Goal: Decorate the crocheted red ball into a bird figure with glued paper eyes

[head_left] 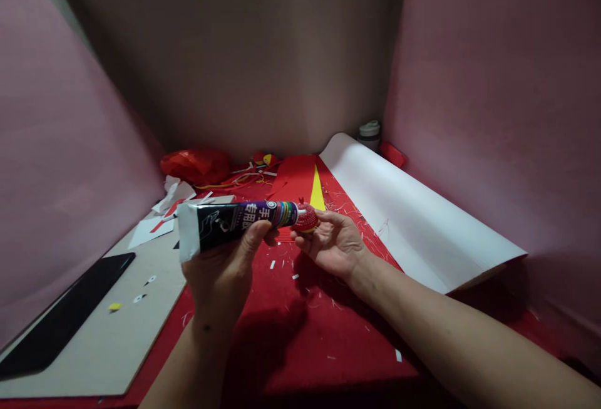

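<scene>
My left hand (230,265) is closed around a black and purple glue tube (225,224), held nearly level with its white crimped end to the left. The tube's nozzle points right, at a small round red craft piece (307,217) with a textured surface and some yellow underneath. My right hand (335,243) holds this piece between its fingers. Nozzle and piece overlap in view; I cannot tell whether they touch. Both hands are raised above the red cloth (291,346).
On the left, a pale board (117,346) bears a black flat object (70,315), paper eyes (139,299) and a yellow scrap (115,307). Behind are a red plastic bag (197,166), red sheet (295,177) and yellow paper triangle (317,190). Curled white paper (413,221) lies right.
</scene>
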Available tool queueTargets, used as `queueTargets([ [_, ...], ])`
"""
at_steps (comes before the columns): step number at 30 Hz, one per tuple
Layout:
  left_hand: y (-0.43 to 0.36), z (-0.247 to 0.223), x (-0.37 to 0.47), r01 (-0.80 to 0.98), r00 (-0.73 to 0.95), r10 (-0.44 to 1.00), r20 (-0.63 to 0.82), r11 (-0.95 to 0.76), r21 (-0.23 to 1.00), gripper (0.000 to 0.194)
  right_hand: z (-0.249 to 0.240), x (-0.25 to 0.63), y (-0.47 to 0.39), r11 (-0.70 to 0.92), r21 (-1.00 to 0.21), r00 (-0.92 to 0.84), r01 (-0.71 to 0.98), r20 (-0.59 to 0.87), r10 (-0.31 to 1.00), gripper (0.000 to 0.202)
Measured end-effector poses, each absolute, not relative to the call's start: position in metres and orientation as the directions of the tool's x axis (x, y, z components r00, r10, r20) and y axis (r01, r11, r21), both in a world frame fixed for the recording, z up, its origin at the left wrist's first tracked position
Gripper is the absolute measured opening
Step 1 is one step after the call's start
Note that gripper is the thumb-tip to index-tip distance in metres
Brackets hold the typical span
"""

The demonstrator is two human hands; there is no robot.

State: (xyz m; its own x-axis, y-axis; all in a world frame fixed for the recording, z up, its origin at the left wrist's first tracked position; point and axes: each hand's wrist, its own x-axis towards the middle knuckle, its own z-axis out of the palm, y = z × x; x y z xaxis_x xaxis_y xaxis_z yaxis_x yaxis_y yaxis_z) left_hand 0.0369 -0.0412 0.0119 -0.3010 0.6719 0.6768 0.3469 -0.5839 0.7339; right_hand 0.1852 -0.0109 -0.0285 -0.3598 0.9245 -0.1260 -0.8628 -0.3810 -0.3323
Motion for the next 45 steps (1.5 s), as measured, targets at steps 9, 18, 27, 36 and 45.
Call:
queueTargets([
  [9,-0.039,0.011,0.035,0.282,-0.382,0.679,0.626,-0.56,0.779,0.017,-0.029,0.186,-0.011,-0.399,-0.322,-0.375,-0.859,-0.135,0.917,0.023],
  [18,-0.041,0.011,0.034,0.317,-0.346,0.682,0.644,-0.561,0.765,0.015,-0.029,0.186,-0.012,-0.394,-0.359,-0.356,-0.846,-0.17,0.919,0.025],
  [27,-0.044,0.019,0.046,0.149,-0.342,0.677,0.652,-0.646,0.749,0.014,-0.03,0.185,-0.011,-0.385,-0.436,-0.356,-0.813,-0.151,0.922,0.022],
  [36,-0.042,0.016,0.04,0.211,-0.368,0.686,0.627,-0.595,0.775,0.015,-0.03,0.185,-0.011,-0.387,-0.397,-0.344,-0.832,-0.177,0.922,0.023],
  [45,-0.041,0.012,0.034,0.314,-0.3,0.724,0.621,-0.54,0.781,0.013,-0.033,0.186,-0.011,-0.377,-0.381,-0.359,-0.844,-0.122,0.926,0.024],
])
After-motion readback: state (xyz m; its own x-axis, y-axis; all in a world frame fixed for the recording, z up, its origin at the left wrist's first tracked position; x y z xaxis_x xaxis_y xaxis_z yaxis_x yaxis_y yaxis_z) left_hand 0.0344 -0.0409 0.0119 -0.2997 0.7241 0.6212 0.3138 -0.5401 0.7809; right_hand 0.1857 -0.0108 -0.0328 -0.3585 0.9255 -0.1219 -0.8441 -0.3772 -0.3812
